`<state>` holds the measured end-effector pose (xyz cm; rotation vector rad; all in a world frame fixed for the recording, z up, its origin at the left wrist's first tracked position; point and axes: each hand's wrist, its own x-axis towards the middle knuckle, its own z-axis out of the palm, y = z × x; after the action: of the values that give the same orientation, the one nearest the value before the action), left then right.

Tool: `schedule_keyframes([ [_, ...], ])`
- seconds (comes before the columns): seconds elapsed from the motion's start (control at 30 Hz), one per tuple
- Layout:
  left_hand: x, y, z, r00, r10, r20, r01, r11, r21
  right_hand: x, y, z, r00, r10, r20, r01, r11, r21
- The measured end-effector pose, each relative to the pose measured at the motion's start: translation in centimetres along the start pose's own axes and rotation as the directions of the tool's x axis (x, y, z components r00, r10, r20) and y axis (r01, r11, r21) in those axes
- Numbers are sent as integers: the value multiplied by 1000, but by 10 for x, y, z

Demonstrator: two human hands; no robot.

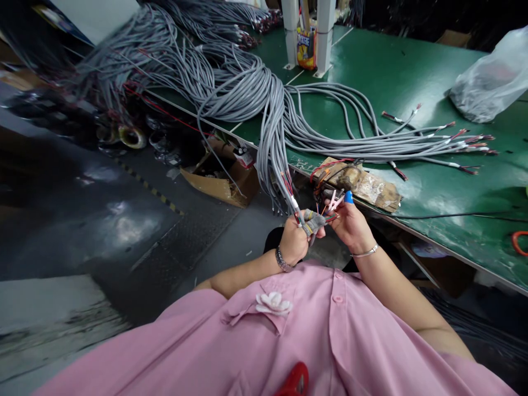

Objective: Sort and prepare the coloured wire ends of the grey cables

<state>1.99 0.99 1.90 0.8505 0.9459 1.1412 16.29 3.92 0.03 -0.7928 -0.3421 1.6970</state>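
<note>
My left hand [296,237], with grey knitted covers on some fingers, is closed around the stripped end of a grey cable [293,202]. Thin coloured wires [330,218] fan out from its fingers towards the right hand. My right hand [352,226], a blue cover on its thumb tip, is pinching a small pale pink clip-like piece [333,200] beside these wires. Its lower fingers are partly hidden, so I cannot tell whether they touch the wires. Both hands are just off the table's front edge, close together.
A large bundle of grey cables [243,88] lies across the green table [391,71] and hangs over its edge. A taped cardboard piece [358,184] lies near the edge. A plastic bag [490,77] stands at right, a cardboard box [223,184] below the table.
</note>
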Motion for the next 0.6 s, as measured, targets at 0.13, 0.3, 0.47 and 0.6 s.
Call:
schedule_keyframes([
  [0.13,3,-1,2,1000,-28,-12,28,1000,8,3,0,3,999,26,-28,-25,999,20],
  [0.3,10,-5,6,999,-25,-26,27,998,48,8,4,5,993,15,-115,-8,998,64],
  [0.47,11,-8,8,999,-28,-31,30,997,74,11,6,7,989,-3,-147,12,998,60],
  [0.6,9,-9,7,999,-32,-28,34,995,92,9,8,7,993,5,-115,3,997,73],
])
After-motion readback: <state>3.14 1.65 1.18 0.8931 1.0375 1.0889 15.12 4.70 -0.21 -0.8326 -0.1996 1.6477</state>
